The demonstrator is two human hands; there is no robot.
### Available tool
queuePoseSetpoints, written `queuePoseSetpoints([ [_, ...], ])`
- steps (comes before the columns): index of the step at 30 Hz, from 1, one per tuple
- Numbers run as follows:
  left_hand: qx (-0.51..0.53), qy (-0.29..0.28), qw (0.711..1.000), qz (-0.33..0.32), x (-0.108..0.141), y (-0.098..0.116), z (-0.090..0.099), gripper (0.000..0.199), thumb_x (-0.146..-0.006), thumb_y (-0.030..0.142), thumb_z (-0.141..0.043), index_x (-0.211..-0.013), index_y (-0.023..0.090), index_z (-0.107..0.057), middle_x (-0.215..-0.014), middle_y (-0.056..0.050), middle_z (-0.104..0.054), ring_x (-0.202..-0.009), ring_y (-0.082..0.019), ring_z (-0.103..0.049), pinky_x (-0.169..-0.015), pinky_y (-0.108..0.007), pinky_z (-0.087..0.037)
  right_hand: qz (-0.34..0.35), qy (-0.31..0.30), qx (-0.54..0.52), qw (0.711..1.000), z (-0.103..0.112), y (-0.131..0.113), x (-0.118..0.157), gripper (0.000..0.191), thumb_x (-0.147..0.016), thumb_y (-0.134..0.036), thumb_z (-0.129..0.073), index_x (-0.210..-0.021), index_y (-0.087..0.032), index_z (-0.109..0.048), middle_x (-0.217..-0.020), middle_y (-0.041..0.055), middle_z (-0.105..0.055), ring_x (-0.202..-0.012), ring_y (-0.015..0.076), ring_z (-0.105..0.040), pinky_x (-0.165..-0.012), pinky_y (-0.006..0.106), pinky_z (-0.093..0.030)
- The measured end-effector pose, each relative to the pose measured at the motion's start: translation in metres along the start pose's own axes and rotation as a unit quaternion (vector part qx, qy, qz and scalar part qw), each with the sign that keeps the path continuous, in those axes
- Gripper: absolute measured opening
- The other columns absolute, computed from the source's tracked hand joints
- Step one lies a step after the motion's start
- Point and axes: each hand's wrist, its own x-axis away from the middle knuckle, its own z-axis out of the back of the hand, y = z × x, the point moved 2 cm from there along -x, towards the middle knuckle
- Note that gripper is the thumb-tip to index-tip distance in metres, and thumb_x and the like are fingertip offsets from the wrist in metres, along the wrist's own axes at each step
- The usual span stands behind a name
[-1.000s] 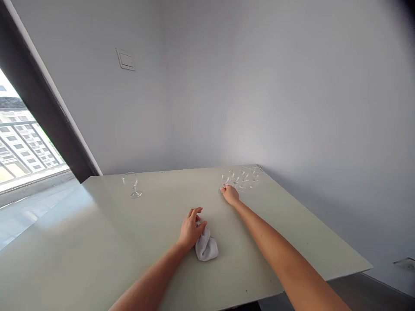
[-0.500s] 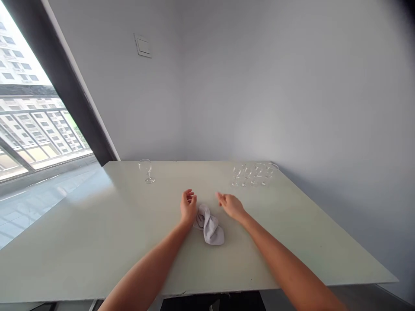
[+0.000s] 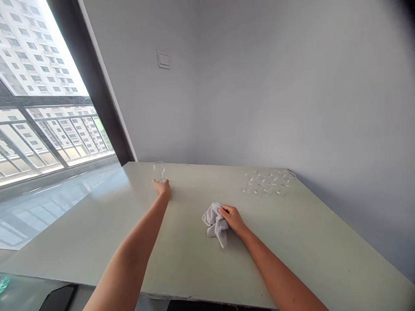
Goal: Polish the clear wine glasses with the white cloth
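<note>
Far left on the table, a clear stemmed glass stands upright. My left hand is stretched out to it, thumb and fingers spread on either side of its foot, which the hand partly hides. Whether the fingertips touch the glass is hard to make out. Near the middle, my right hand pinches the right side of a crumpled pale grey cloth. Part of the cloth hangs down towards the tabletop.
Several more stemmed glasses stand close together at the back right of the pale table. Grey walls rise behind and to the right. A window with a railing is on the left. A dark object shows below the front edge.
My left hand has moved from beside the cloth to the glass at the far left. My right hand has come down onto the cloth and taken hold of it. The view has shifted.
</note>
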Motion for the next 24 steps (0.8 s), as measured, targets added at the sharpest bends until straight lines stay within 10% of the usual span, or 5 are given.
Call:
queuePoseSetpoints([
  [13, 0.016, -0.092, 0.989, 0.112, -0.012, 0.014, 0.002, 0.058, -0.066, 0.036, -0.065, -0.117, 0.020, -0.040, -0.087, -0.003, -0.051, -0.059, -0.007, -0.049, -0.056, -0.024, -0.046, -0.080, 0.058, -0.364, 0.926, 0.000, 0.007, -0.009, 0.031, -0.073, -0.049, -0.053, -0.065, -0.020, -0.048, -0.061, -0.0008, -0.046, -0.057, 0.0139, -0.044, -0.054, 0.028, -0.041],
  [19, -0.078, -0.194, 0.978, 0.000, 0.061, 0.035, -0.037, 0.051, -0.058, 0.043, -0.070, -0.101, 0.024, -0.051, -0.077, -0.001, -0.055, -0.060, -0.012, -0.051, -0.056, -0.024, -0.040, -0.046, 0.106, -0.362, 0.925, 0.022, -0.005, -0.005, 0.031, -0.073, -0.049, -0.054, -0.064, -0.020, -0.047, -0.061, -0.0015, -0.046, -0.055, 0.0131, -0.043, -0.052, 0.027, -0.039],
  [24, -0.314, -0.207, 0.900, -0.219, 0.131, 0.054, -0.050, 0.046, -0.072, 0.051, -0.054, -0.111, 0.028, -0.045, -0.095, -0.005, -0.057, -0.075, -0.020, -0.056, -0.058, -0.027, -0.036, -0.031, 0.263, -0.344, 0.901, 0.042, -0.013, 0.003, 0.031, -0.069, -0.046, -0.060, -0.066, -0.021, -0.042, -0.058, -0.0058, -0.039, -0.052, 0.0096, -0.038, -0.049, 0.022, -0.034],
])
